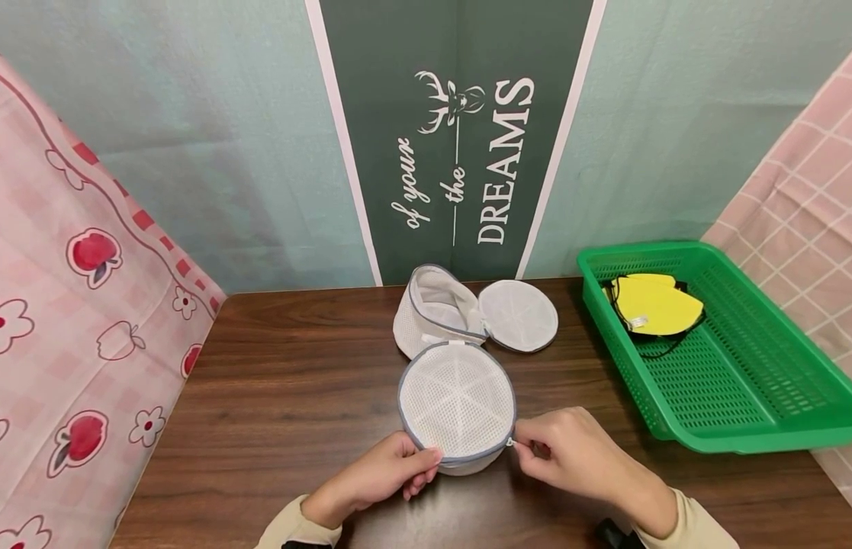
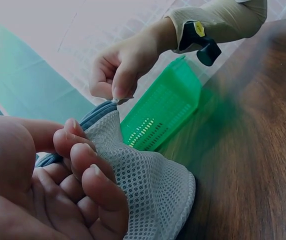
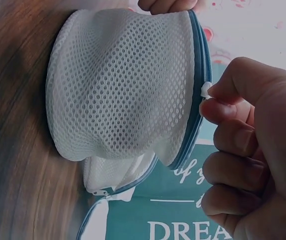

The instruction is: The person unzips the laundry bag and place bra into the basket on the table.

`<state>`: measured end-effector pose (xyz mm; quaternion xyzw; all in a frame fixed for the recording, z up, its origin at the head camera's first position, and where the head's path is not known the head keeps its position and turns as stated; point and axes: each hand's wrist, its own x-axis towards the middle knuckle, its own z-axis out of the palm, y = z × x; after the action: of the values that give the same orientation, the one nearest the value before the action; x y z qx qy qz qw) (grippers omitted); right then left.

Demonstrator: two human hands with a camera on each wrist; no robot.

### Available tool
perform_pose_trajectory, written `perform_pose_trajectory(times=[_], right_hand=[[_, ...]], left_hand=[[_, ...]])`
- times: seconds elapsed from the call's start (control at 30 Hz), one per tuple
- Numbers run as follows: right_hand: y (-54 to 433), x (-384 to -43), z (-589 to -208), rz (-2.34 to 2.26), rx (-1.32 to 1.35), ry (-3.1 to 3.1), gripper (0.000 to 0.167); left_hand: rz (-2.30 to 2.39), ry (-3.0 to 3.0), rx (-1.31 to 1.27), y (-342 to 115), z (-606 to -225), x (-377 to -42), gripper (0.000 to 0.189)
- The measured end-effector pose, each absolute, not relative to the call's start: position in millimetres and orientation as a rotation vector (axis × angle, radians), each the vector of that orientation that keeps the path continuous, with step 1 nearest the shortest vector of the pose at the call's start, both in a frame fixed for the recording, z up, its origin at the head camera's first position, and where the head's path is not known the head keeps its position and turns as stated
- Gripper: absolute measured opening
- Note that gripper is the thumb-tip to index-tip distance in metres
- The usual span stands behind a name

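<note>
A round white mesh laundry bag with a grey-blue zipper rim stands on the table, its lid lying flat on top. At the rim's front left, my left hand grips the edge between thumb and curled fingers. My right hand pinches the small white zipper pull at the rim's right side. In the right wrist view, thumb and forefinger meet on that pull, and the bag's mesh side shows slight creases. Behind it a second mesh bag lies open, its round lid folded out rightward.
A green plastic basket stands at the table's right, with yellow, black-edged fabric pieces inside. The brown wooden table ends at a printed curtain behind, and pink patterned cloths hang on both sides.
</note>
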<state>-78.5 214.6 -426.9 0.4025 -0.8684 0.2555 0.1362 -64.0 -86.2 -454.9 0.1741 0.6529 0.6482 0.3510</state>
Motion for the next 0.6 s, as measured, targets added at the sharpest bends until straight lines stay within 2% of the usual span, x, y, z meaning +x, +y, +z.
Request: perform_pose_trajectory(times=[0.6], right_hand=[[223.4,-83.1,-425.3,0.675,1.046,-2.527,0.038]], left_hand=[[1.675,1.672,0.473,-86.0,-453.4,-64.3,0.048]])
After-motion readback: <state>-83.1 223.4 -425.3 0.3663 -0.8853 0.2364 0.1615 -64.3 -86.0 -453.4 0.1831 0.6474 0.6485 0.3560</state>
